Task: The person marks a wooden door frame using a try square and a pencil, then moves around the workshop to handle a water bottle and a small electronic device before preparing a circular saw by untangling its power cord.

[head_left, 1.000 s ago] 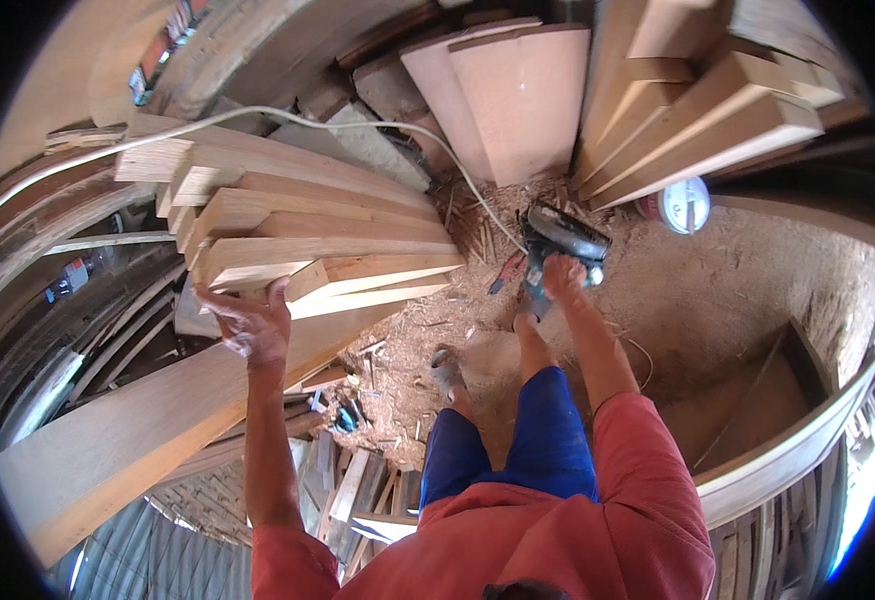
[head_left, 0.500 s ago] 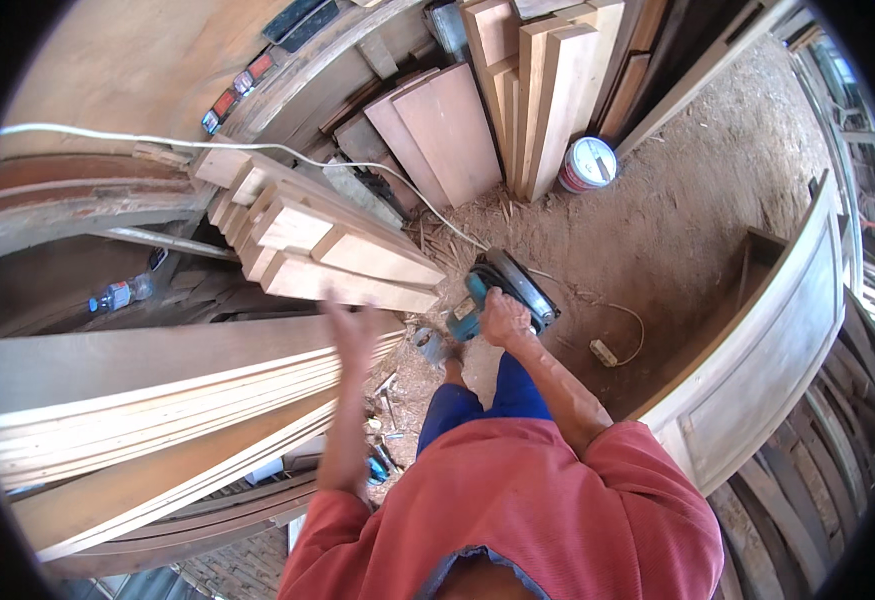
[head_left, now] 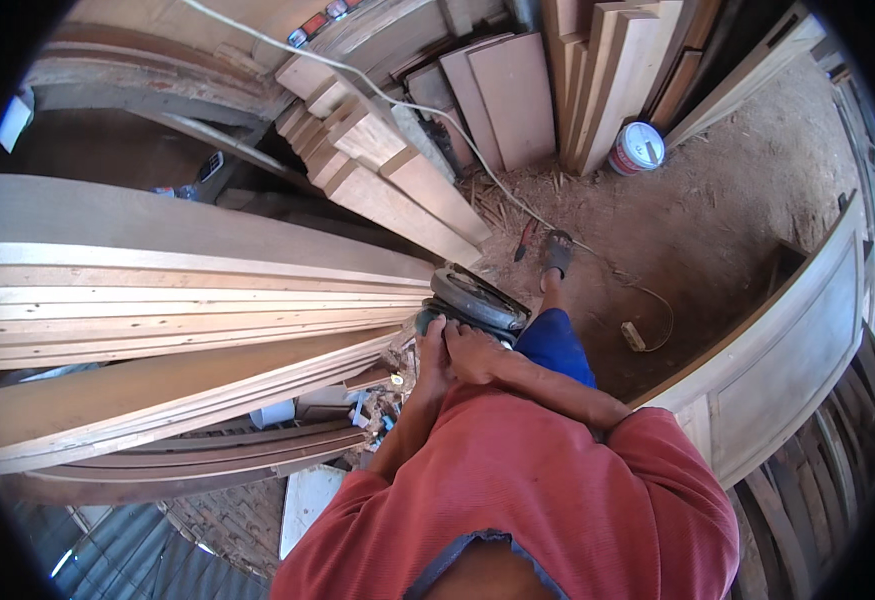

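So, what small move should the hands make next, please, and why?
Perhaps ease the power tool slightly rightward: the right hand holds it, the left hand is close beside, and its dark guard appears very near the ends of the long boards.

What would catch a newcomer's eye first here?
The red shirt fills the lower middle; just above it, the left hand and right hand are together at a dark power tool. Long pale boards stretch in from the left, and a white-lidded bucket stands at upper right.
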Demonstrator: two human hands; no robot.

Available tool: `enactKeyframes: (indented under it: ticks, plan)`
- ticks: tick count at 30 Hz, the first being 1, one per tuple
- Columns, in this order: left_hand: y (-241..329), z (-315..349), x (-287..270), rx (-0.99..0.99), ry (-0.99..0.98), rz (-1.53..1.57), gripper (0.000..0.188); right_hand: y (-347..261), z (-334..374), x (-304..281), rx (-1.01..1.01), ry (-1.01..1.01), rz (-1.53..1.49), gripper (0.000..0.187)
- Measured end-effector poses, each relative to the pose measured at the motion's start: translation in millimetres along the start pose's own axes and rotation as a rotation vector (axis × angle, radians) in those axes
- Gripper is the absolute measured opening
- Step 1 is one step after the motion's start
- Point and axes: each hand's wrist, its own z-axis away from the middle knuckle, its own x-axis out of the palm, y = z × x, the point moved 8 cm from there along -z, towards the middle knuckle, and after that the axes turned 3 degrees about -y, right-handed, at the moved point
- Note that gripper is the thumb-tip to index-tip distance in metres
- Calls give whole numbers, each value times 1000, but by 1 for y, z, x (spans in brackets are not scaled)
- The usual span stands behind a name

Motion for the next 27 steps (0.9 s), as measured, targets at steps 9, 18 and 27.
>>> enactKeyframes:
  ticks: [9,18,27]
  plan:
    - [50,33,-43,281,72,-220,20,75,-35,-56,52,186,-174,26]
    - [71,76,-25,292,89,-517,47,76,-109,15,17,97,-150,37]
    - [65,58,-44,284,91,-478,30,88,-93,18,36,-305,-408,31]
